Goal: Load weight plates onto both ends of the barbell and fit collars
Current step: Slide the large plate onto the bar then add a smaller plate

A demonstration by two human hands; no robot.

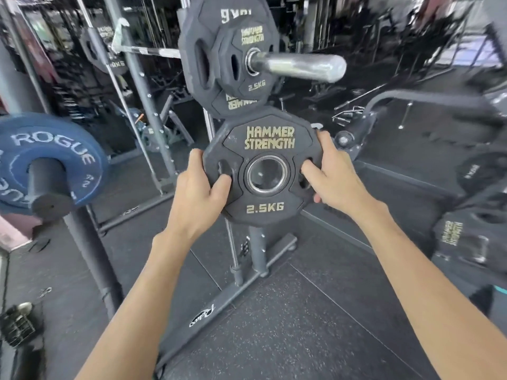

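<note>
1. A person held a black plate (263, 165), marked 2.5 kg, upright just below the bar (299, 67).
2. The left hand (199, 187) and right hand (333, 171) clasped its opposite edges, thumbs hooked into the grip slots.
3. The plate looked stiff, rubber-coated, probably light and not slippery; those slots seemed the surest hold.
4. Loaded plates (230, 58) sat on the bar, left of its bare end.
</note>
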